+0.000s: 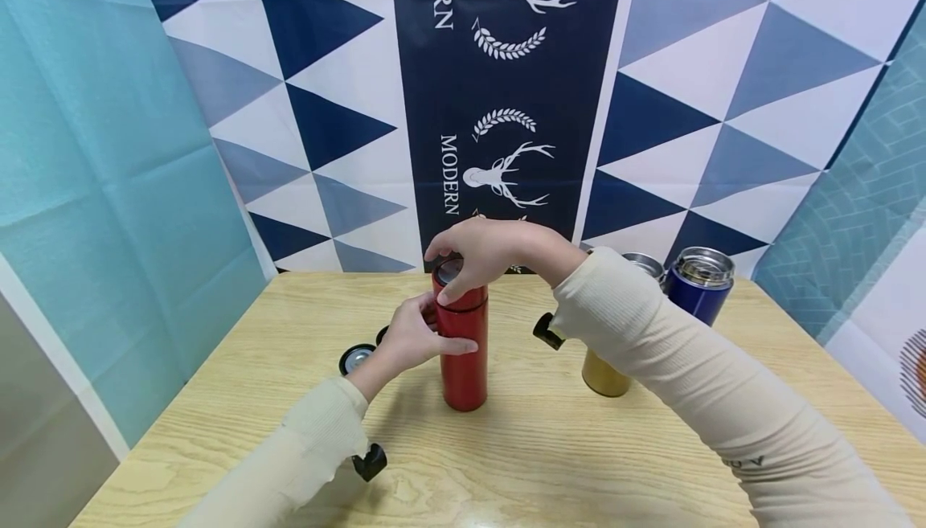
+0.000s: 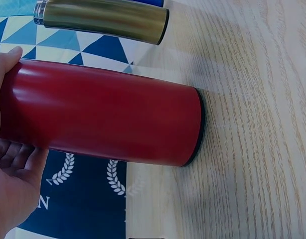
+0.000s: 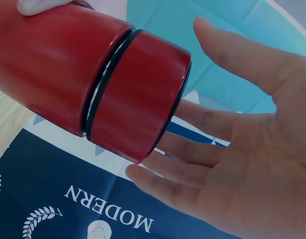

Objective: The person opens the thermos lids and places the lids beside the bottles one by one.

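A red thermos (image 1: 465, 371) stands upright near the middle of the table, its red lid (image 3: 140, 94) on top. Between lid and body runs a thin dark and silvery line. My left hand (image 1: 412, 339) grips the upper body, thumb on one side and fingers on the other; the left wrist view shows the thermos's black-edged base on the wood. Over the lid is my right hand (image 1: 483, 251). In the right wrist view its thumb stands away from the lid and the fingers spread loosely beside it, some partly hidden behind it.
At the right, a gold bottle (image 1: 604, 375) and a blue bottle (image 1: 698, 291) stand with bare steel necks, the gold one partly behind my right sleeve. Round black-rimmed lids (image 1: 356, 358) lie left of the thermos, one mostly behind my left hand. Patterned cloth (image 1: 506, 86) hangs behind the table.
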A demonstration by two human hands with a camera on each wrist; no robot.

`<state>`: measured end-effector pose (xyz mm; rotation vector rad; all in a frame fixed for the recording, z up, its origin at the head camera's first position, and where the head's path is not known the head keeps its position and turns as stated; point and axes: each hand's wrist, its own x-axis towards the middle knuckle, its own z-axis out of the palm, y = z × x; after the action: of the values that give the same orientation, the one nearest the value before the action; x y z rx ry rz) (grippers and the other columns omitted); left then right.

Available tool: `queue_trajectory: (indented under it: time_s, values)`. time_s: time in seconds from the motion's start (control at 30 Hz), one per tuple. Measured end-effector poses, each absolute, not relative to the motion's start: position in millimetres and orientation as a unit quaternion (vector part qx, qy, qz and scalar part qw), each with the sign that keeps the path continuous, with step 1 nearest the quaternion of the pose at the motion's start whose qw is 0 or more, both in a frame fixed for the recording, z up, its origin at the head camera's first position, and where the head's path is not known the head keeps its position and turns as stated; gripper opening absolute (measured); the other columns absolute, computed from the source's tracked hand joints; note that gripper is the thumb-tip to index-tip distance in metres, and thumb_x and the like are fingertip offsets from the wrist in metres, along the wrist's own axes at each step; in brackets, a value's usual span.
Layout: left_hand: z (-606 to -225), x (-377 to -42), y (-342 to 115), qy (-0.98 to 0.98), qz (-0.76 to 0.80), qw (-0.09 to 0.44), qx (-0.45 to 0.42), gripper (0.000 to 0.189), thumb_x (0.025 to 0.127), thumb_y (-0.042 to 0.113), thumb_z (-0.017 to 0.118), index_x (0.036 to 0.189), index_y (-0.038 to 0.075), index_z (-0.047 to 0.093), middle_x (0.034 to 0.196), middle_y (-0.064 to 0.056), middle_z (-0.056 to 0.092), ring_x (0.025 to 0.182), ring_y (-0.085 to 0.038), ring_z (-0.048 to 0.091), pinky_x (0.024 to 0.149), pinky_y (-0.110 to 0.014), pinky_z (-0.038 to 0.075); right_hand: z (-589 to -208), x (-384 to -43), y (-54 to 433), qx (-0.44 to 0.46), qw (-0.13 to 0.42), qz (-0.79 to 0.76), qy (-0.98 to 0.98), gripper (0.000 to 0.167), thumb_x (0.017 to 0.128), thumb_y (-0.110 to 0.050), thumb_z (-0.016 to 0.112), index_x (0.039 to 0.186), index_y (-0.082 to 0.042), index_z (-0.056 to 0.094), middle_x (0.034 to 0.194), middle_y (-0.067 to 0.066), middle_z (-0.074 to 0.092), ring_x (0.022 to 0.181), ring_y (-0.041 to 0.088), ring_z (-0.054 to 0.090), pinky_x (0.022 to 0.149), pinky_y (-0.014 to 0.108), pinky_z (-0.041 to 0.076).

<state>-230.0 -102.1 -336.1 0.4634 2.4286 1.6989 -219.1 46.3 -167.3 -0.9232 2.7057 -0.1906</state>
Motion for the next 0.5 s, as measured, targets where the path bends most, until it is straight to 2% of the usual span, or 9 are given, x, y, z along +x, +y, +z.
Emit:
queue_trajectory:
  time_s: [0.23, 0.5]
  values:
    - [-335.9, -228.6, -102.0, 0.804, 0.57, 0.069, 0.157, 0.065, 0.072, 0.022, 0.085, 0.13, 0.018, 0.056, 0.124, -0.004, 0.065, 0.111, -0.02, 0.065, 0.092, -0.036, 0.056, -165.4, -217.9, 41.0, -0.283, 0.108, -0.029, 0.953, 0.059, 0.086, -0.038, 0.069, 0.132, -0.004, 0.055, 0.127, 0.01, 0.063, 0.113, 0.022, 0.059, 0.098, 0.038, 0.052]
    - [-335.7, -228.7, -101.9, 0.803, 0.572, 0.07, 0.156, 0.065, 0.071, 0.023, 0.085, 0.129, 0.02, 0.056, 0.123, -0.002, 0.066, 0.109, -0.018, 0.065, 0.093, -0.036, 0.056, -167.2, -218.3, 40.7, -0.252, 0.094, -0.042, 0.962, 0.042, 0.083, -0.039, 0.072, 0.11, -0.007, 0.069, 0.102, 0.005, 0.071, 0.091, 0.018, 0.062, 0.078, 0.03, 0.055]
